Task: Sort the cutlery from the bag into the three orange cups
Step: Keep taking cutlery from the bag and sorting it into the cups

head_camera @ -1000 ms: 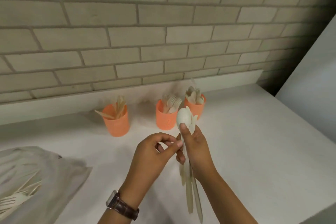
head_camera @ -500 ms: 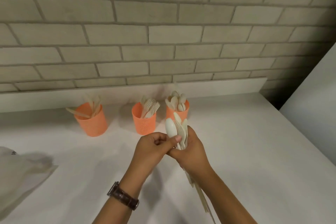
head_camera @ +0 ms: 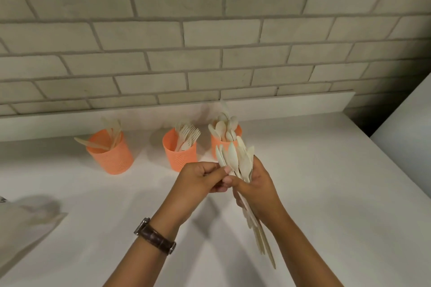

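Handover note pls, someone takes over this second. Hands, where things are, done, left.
Right hand grips a bundle of wooden cutlery by its middle, above the counter. Left hand pinches a piece near the bundle's top.
Three orange cups stand by the wall. The left cup holds what look like knives, one lying across its rim. The middle cup holds forks and the right cup holds spoons. The bag lies at the far left, blurred.
Done: each cup already holds some pieces.
Left: sort the held bundle into the cups, then anything in the bag; its contents cannot be seen.
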The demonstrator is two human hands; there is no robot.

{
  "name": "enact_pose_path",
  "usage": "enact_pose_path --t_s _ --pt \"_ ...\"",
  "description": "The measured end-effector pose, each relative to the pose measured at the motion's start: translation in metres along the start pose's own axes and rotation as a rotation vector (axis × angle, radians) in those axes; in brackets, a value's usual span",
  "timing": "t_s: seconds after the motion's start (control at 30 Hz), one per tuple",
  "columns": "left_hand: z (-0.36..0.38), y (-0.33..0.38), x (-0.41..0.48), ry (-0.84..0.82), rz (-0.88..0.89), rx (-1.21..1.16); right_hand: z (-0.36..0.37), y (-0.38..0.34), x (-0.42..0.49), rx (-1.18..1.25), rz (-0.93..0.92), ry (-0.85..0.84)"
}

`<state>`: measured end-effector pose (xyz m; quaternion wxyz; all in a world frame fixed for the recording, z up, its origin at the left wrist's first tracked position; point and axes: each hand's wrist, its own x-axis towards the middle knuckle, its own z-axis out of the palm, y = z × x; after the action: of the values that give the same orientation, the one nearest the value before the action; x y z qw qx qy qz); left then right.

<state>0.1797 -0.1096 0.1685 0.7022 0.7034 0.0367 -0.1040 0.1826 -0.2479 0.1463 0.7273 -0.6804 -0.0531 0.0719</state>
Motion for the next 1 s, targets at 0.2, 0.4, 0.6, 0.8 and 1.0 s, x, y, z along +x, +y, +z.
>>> enact_pose_path --t_s 0.2,0.4,0.6,0.8,1.0 --pt "0.006 0.007 0.01 -0.062 -0.035 -0.05 -0.012 -0.001 0.0 0.119 0.01 0.024" --pt "0.01 0.012 0.015 -0.05 -0.049 -0.034 -0.018 -0.002 0.002 0.006 -0.039 0.005" --pt "0.014 0.013 0.015 -0.119 -0.115 -0.05 -0.019 -0.007 0.002 -0.027 0.011 -0.011" --pt "0.019 0.011 0.01 -0.068 -0.039 -0.146 -0.016 -0.003 0.0 0.008 0.0 0.033" --pt "0.019 0.012 0.012 -0.075 0.038 -0.042 -0.018 0.002 -0.001 0.018 0.022 0.066"
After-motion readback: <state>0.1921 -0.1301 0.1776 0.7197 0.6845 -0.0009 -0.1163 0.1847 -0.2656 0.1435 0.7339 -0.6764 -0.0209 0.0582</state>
